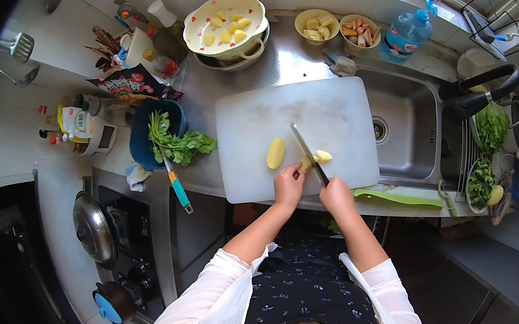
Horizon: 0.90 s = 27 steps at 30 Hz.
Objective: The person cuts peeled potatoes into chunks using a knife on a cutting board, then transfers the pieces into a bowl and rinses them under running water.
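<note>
A kitchen knife (pixel 302 140) is in my right hand (pixel 336 197), which is closed around its black handle. The blade lies across a peeled potato piece (pixel 306 164) that the fingers of my left hand (pixel 289 185) hold against the white cutting board (pixel 251 112). Just beyond the blade, to its right, rest cut potato chunks (pixel 323 156). A peeled oval potato portion (pixel 275 153) lies by itself on the board, left of the knife. Farther back, a heart-patterned bowl (pixel 199 21) contains several potato chunks (pixel 227 36).
Right of the board is a steel sink (pixel 411 128) with a black faucet (pixel 474 97). A green knife sheath (pixel 397 199) lies along the counter's front edge. Leafy herbs (pixel 183 144) hang over a blue bin (pixel 139 126) at left. Two small bowls (pixel 301 30) (pixel 348 45) stand behind.
</note>
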Each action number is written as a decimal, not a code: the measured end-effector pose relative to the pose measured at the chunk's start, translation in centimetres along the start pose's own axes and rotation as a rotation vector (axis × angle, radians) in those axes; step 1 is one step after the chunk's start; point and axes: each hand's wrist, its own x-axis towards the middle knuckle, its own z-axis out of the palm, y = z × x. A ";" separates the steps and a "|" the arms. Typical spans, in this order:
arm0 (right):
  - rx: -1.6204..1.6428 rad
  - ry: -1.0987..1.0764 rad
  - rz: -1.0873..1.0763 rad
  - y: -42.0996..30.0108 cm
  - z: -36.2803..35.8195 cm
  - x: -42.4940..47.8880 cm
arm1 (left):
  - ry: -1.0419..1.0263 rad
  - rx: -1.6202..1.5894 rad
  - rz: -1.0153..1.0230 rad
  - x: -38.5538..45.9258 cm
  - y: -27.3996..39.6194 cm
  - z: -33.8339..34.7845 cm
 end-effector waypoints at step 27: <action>0.231 -0.027 -0.043 1.2 0.0 0.3 | -0.031 0.009 0.063 1.2 -0.6 -0.2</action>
